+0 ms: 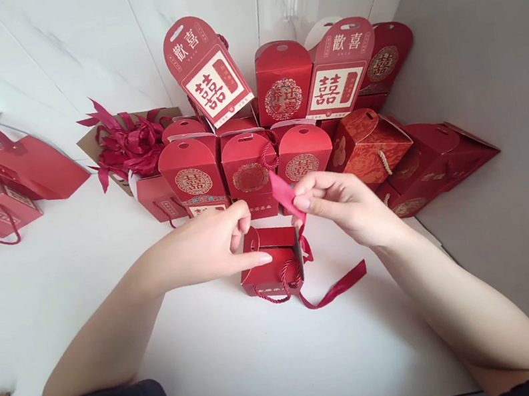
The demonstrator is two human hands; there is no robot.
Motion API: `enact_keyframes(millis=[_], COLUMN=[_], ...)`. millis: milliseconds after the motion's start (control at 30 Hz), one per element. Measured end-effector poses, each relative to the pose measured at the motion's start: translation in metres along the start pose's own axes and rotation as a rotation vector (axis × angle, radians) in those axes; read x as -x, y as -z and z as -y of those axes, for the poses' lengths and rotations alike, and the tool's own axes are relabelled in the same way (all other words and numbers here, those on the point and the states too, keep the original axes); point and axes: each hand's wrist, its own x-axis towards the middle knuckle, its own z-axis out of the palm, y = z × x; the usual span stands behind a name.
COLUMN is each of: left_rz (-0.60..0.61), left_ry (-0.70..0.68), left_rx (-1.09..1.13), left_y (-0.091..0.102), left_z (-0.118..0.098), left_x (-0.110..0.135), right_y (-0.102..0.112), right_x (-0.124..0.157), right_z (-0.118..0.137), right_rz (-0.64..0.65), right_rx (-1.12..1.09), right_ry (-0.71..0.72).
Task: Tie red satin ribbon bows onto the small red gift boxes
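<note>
In front of me on the white table sits a small red gift box point(274, 254) with a twisted cord handle point(285, 282). My left hand point(231, 241) is over its left side, thumb stretched across the top and fingers curled; nothing shows in its grasp. Between thumb and fingertips, my right hand point(336, 203) pinches one end of a dark pink ribbon point(284, 194), raised above the box's right edge. The ribbon runs down along that side, and its other end point(340, 285) lies on the table to the right.
Several red gift boxes point(298, 152) with gold emblems stand packed behind, some stacked. A brown box point(89, 149) heaped with ribbons point(134, 145) is at back left. More red boxes point(43, 164) sit far left. A grey wall point(488, 52) bounds the right.
</note>
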Motion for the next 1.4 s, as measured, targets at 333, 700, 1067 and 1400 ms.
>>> enact_keyframes(millis=[333,700,1067,1400], left_rz=[0.188,0.293,0.285,0.284], left_ry=[0.032,0.067,0.049,0.117], left_rx=[0.275,0.301,0.285,0.311], left_y=[0.010,0.022,0.022,0.029], left_z=[0.017,0.021,0.024,0.020], left_x=[-0.014,-0.012,-0.013,-0.012], right_y=[-0.008,-0.021,-0.024,-0.023], right_x=[0.005,-0.002,-0.002,-0.002], right_z=[-0.002,-0.028,-0.031,-0.031], right_rz=[0.123,0.246,0.212,0.213], right_rx=[0.143,0.214,0.223,0.244], right_ry=[-0.009,-0.117,-0.127,-0.130])
